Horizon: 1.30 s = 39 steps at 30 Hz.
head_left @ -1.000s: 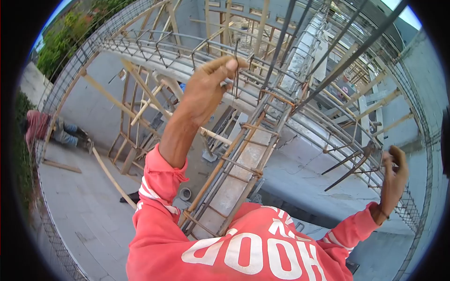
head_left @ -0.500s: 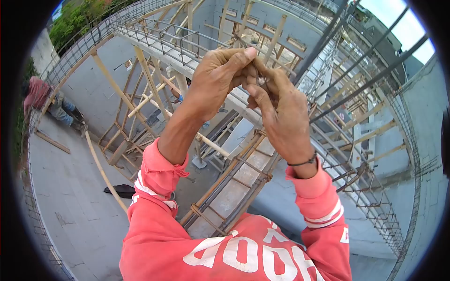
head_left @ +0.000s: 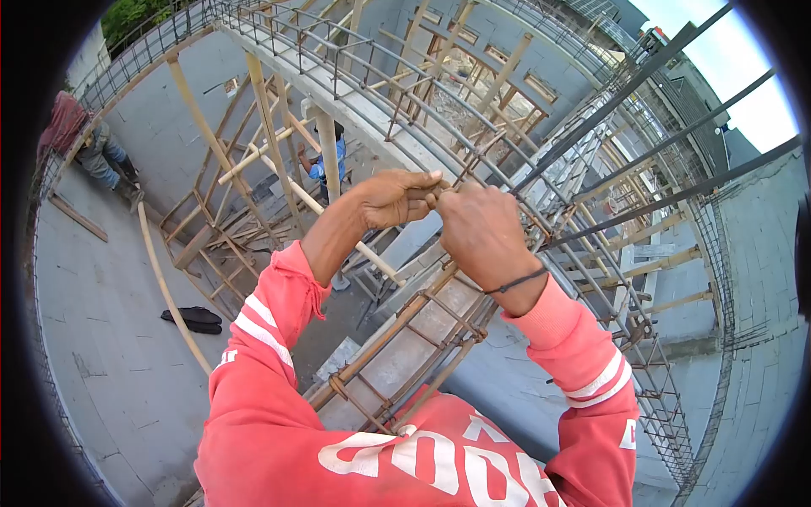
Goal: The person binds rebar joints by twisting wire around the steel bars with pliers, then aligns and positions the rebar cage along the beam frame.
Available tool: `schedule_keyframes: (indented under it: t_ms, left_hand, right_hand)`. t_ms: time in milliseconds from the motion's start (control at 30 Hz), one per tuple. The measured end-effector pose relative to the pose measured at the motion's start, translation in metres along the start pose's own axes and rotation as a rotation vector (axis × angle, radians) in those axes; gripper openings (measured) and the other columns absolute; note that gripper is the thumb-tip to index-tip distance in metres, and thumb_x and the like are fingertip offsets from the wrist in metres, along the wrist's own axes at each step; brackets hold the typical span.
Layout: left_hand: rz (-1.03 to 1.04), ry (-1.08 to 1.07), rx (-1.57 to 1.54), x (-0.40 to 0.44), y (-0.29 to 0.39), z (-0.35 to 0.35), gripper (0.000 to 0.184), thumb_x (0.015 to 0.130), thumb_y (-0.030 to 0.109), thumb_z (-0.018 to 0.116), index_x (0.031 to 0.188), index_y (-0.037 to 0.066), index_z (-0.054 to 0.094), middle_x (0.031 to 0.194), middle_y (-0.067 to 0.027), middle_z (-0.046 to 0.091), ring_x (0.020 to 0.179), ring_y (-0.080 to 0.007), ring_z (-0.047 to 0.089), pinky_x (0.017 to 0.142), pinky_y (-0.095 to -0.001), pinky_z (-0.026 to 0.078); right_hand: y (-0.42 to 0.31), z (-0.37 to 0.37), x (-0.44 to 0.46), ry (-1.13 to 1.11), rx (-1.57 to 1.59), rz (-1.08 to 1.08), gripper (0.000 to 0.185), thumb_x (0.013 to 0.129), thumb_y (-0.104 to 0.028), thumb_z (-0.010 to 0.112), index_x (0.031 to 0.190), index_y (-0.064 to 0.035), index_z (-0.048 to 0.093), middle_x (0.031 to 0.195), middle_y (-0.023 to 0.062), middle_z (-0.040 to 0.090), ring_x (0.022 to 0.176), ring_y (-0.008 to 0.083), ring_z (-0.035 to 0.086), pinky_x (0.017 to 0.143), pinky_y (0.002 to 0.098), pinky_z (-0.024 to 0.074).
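Observation:
My left hand (head_left: 397, 198) is out in front of me with its fingers curled and thumb pointing right. Its fingertips meet those of my right hand (head_left: 483, 228), which is closed like a fist with its back toward me. Whatever the fingers pinch is hidden between them. Both hands are in front of a rebar cage (head_left: 473, 150) running along a concrete beam (head_left: 363, 118). Closer to my chest, another tied rebar cage (head_left: 427, 325) lies over a concrete strip.
Long dark bars (head_left: 667, 127) slant across the upper right. Wooden props (head_left: 198, 114) stand at left above a lower floor. A person in blue (head_left: 329, 160) is below, and another person in red (head_left: 68, 127) is at the far left. A black item (head_left: 194, 319) lies on the grey surface.
Both hands have come down and flattened out from their raised position. My right hand has turned so its back faces me. The view has shifted, showing more of the beam and the person in blue.

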<state>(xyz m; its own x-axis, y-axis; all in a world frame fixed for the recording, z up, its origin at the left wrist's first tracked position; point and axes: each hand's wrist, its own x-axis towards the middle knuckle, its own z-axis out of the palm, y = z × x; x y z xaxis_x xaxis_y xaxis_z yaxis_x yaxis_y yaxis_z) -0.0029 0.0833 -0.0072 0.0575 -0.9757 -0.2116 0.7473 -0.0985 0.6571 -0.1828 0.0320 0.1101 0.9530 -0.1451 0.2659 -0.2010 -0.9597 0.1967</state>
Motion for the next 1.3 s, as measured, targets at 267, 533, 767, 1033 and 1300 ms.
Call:
schedule_keyframes:
  t_ms: [267, 533, 767, 1033, 1300]
  left_hand:
    - [0.037, -0.021, 0.010, -0.004, 0.007, -0.003, 0.029, 0.102, 0.022, 0.064, 0.110, -0.005, 0.067, 0.094, -0.0059, 0.068, 0.078, -0.0096, 0.064, 0.070, -0.0237, 0.055]
    - [0.515, 0.110, 0.249, -0.017, 0.034, 0.031, 0.027, 0.103, 0.022, 0.064, 0.114, -0.002, 0.069, 0.089, -0.0001, 0.067, 0.080, -0.0072, 0.063, 0.075, -0.0218, 0.054]
    - [0.339, -0.008, 0.067, -0.010, 0.028, 0.011, 0.030, 0.101, 0.025, 0.065, 0.115, -0.001, 0.068, 0.096, -0.0038, 0.069, 0.086, -0.0108, 0.067, 0.078, -0.0242, 0.058]
    - [0.421, 0.106, -0.009, -0.024, 0.021, 0.042, 0.033, 0.100, 0.018, 0.066, 0.128, 0.001, 0.064, 0.106, -0.0087, 0.070, 0.096, -0.0167, 0.070, 0.085, -0.0284, 0.061]
    - [0.596, 0.247, 0.289, -0.043, 0.035, 0.066, 0.038, 0.099, 0.018, 0.068, 0.135, 0.008, 0.064, 0.099, -0.0028, 0.072, 0.090, -0.0113, 0.071, 0.073, -0.0219, 0.056]
  right_hand:
    - [0.004, 0.008, 0.009, -0.008, 0.052, -0.022, 0.012, 0.083, -0.013, 0.063, 0.077, -0.0087, 0.071, 0.073, 0.0152, 0.069, 0.070, 0.0332, 0.071, 0.061, 0.0436, 0.0551]
    - [0.010, -0.010, 0.015, 0.159, 0.541, 0.131, 0.015, 0.088, -0.011, 0.064, 0.088, 0.0005, 0.073, 0.073, 0.0266, 0.065, 0.071, 0.0440, 0.066, 0.069, 0.0499, 0.0541]
    - [0.014, -0.007, 0.007, 0.121, 0.541, 0.262, 0.012, 0.088, -0.007, 0.063, 0.085, 0.0016, 0.071, 0.073, 0.0261, 0.065, 0.068, 0.0438, 0.065, 0.066, 0.0494, 0.0524]
    - [0.028, 0.005, 0.006, 0.276, 0.595, 0.185, 0.007, 0.083, -0.004, 0.072, 0.088, 0.0002, 0.069, 0.077, 0.0208, 0.068, 0.063, 0.0375, 0.065, 0.062, 0.0423, 0.0519]
    - [0.026, -0.018, 0.002, 0.215, 0.746, 0.194, 0.010, 0.087, 0.001, 0.068, 0.097, 0.0028, 0.070, 0.083, 0.0169, 0.070, 0.065, 0.0282, 0.069, 0.064, 0.0364, 0.0539]
